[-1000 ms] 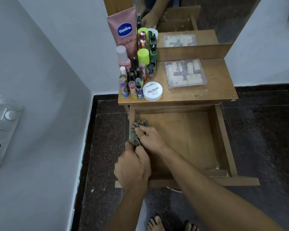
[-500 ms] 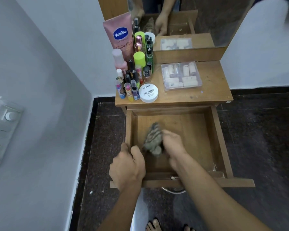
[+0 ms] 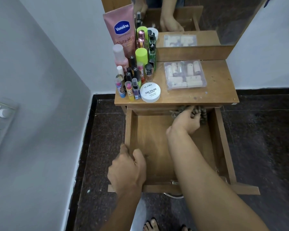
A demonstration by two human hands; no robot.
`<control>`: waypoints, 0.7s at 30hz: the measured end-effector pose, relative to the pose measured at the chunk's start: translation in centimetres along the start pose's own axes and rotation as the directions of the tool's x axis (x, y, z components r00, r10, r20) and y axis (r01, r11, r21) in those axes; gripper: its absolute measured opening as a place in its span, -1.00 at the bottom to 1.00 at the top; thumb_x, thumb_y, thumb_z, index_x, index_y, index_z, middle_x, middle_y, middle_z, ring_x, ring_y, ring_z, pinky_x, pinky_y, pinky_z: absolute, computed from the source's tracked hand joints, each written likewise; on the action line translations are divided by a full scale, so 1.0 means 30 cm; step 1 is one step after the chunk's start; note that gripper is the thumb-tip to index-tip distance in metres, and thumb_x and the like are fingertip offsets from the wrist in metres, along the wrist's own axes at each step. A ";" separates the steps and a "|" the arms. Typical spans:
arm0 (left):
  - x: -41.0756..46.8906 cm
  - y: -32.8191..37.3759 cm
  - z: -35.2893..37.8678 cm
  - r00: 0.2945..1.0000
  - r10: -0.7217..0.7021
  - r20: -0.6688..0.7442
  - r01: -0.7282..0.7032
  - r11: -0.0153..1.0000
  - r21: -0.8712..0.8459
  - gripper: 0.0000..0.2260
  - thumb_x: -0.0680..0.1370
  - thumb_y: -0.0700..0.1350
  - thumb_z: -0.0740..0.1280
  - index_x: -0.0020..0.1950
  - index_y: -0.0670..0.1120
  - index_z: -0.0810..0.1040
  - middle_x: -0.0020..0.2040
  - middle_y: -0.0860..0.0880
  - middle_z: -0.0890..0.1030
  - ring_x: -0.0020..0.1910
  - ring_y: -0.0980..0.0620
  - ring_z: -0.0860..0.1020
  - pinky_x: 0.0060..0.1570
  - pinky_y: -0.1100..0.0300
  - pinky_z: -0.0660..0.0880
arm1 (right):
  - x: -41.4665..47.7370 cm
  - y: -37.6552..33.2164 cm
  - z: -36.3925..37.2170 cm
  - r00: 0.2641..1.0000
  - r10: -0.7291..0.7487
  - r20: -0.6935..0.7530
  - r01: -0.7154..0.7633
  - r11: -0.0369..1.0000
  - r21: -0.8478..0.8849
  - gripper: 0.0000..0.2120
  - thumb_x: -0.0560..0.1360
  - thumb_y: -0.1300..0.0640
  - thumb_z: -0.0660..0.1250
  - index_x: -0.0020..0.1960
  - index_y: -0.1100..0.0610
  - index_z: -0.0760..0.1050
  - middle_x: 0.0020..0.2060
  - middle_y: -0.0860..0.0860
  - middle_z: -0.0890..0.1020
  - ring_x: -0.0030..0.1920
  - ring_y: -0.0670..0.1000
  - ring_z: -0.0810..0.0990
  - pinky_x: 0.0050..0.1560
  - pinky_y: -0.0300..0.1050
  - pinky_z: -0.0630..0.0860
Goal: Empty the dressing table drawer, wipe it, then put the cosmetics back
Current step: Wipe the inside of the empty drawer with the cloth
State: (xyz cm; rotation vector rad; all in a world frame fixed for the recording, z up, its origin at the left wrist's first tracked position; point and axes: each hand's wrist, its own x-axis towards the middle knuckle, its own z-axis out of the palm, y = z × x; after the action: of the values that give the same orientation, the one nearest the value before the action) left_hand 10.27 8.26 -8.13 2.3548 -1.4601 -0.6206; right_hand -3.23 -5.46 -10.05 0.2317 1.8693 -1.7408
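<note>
right hand (image 3: 186, 120) clenched round patterned cloth (image 3: 202, 112) at drawer (image 3: 221, 139) back-right corner, left hand (image 3: 127, 170) curled over front-left wall, cosmetics (image 3: 133, 77) on tabletop

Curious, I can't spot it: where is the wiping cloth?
Head view: the cloth is in the open drawer's far right corner, just under the tabletop edge, gripped by the right hand.

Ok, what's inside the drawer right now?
Bare wood, plus the right hand gripping a cloth in the drawer, far right corner. The floor beneath that arm and the back strip under the tabletop are hidden.
</note>
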 end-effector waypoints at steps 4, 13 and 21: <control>-0.001 -0.003 -0.001 1.000 0.008 0.001 -0.008 1.000 0.010 -0.24 0.41 0.18 -0.14 0.48 -0.06 0.46 -0.02 -0.15 0.70 -0.05 -0.25 0.63 -0.01 -0.06 0.52 | -0.117 0.095 0.030 0.995 -0.005 0.102 0.018 0.991 -0.132 -0.75 0.64 0.02 0.33 0.15 0.17 0.67 -0.07 0.06 0.69 -0.07 0.10 0.60 -0.10 -0.24 0.40; 0.011 -0.016 0.015 0.999 -0.033 0.017 0.033 0.999 0.017 -0.32 0.40 0.18 -0.15 0.30 -0.04 0.52 -0.13 -0.10 0.66 -0.14 -0.21 0.61 -0.06 -0.02 0.54 | -0.260 0.174 0.059 0.868 0.148 0.474 0.116 0.867 -0.484 -0.78 0.59 0.19 0.27 0.00 0.19 0.69 0.00 0.16 0.71 -0.12 0.09 0.61 -0.18 -0.21 0.42; 0.007 -0.020 0.028 1.000 0.007 -0.001 -0.007 0.999 0.044 -0.42 0.47 0.15 -0.02 0.33 -0.07 0.52 -0.07 -0.16 0.68 -0.09 -0.27 0.62 -0.07 -0.03 0.48 | -0.178 0.121 0.008 0.509 0.339 0.791 0.567 0.560 -0.604 -0.73 0.54 0.20 0.24 -0.33 0.05 0.42 -0.27 0.04 0.57 -0.19 0.11 0.61 -0.17 -0.11 0.55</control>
State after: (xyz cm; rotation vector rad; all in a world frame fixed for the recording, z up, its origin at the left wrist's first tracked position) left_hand 10.38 8.30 -9.18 2.3815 -1.4961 -0.5906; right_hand 3.03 -3.87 -10.45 -1.0466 1.6211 -0.5221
